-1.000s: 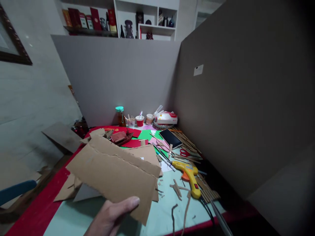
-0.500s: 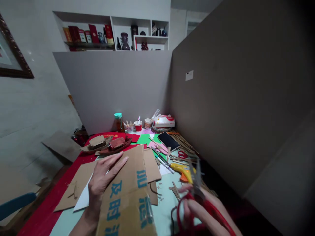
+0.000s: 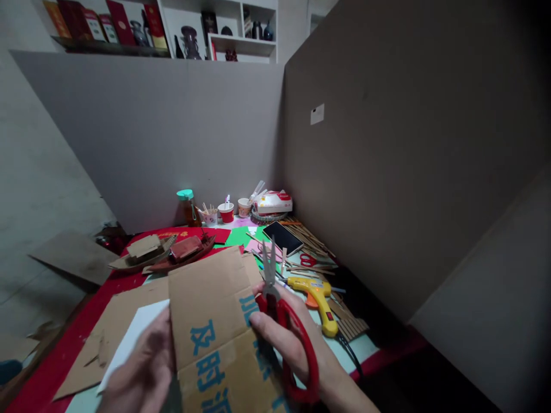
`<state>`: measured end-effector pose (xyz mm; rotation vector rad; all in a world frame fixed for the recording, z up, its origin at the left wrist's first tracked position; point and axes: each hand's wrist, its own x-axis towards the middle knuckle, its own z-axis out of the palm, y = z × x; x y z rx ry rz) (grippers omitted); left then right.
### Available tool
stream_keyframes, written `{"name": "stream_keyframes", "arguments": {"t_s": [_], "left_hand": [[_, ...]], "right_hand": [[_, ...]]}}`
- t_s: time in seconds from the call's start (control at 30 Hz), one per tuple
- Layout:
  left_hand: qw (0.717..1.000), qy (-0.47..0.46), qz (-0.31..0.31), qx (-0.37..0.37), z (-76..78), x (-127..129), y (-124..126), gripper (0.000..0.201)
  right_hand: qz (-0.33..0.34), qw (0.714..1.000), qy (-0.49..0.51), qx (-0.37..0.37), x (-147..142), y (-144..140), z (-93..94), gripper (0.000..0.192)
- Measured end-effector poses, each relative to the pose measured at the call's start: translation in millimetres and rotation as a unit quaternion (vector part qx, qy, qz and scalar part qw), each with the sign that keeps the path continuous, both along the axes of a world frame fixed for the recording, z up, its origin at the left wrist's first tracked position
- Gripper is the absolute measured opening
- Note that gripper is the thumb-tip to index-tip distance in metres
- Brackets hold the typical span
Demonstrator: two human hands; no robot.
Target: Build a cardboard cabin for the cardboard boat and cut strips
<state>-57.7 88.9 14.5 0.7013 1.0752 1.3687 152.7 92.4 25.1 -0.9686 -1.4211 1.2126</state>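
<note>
Standing right by the table here: the left hand has hold of a flap of cardboard with blue printed characters, clamped along its left edge and held up over the near edge of the table. The right hand is closed through the red handles of a pair of scissors, blades pointing up and looking shut or nearly so, sitting right against the cardboard's right edge. Looks to me like the cut is just getting lined up, nothing snipped yet, so the next bit would need the blades opened and slid onto that edge while the other hand keeps the sheet steady. Room is tight on the right: a yellow glue gun lies just beside the scissors hand, with wooden sticks and a second small pair of scissors behind it, then a phone. The tall grey partition hems in the right side. More open on the left, just flat cardboard scraps and a white sheet.
</note>
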Motion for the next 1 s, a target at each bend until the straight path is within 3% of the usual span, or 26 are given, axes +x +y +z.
{"name": "stream_keyframes", "arguments": {"t_s": [0.07,0.1,0.2,0.27,0.4,0.5,0.67,0.83,1.0], "left_hand": [[0.988,-0.086,-0.057,-0.114,-0.6,5,-5,0.087],[0.985,-0.093,-0.065,-0.128,-1.2,7,-6,0.095],[0.989,-0.082,-0.053,-0.110,-1.3,7,2,0.101],[0.990,-0.077,-0.046,-0.106,0.7,4,9,0.099],[0.985,-0.104,-0.058,-0.126,4.7,-7,18,0.098],[0.984,-0.114,-0.028,-0.131,3.1,-13,20,0.100],[0.980,-0.098,-0.022,-0.169,-6.6,-14,18,0.098],[0.984,-0.060,-0.054,-0.157,-11.4,-14,14,0.101],[0.990,-0.035,-0.041,-0.134,-11.7,-13,12,0.096]], "right_hand": [[-0.001,0.999,-0.041,-0.007,-1,6,1.4,0.027],[0.000,0.998,-0.060,-0.017,-1,9,1.0,0.034],[0.002,0.994,-0.096,-0.048,6,19,-4.0,0.057],[0.010,0.993,-0.103,-0.050,14,24,-8.5,0.061],[0.038,0.991,-0.122,-0.051,27,24,-15.5,0.049],[0.034,0.988,-0.131,-0.069,31,11,-17.5,0.044],[0.085,0.973,-0.181,-0.114,27,-10,-5.7,0.046],[0.084,0.970,-0.202,-0.103,14,-2,7.3,0.038],[0.091,0.969,-0.201,-0.110,10,2,-5.1,0.048]]}}
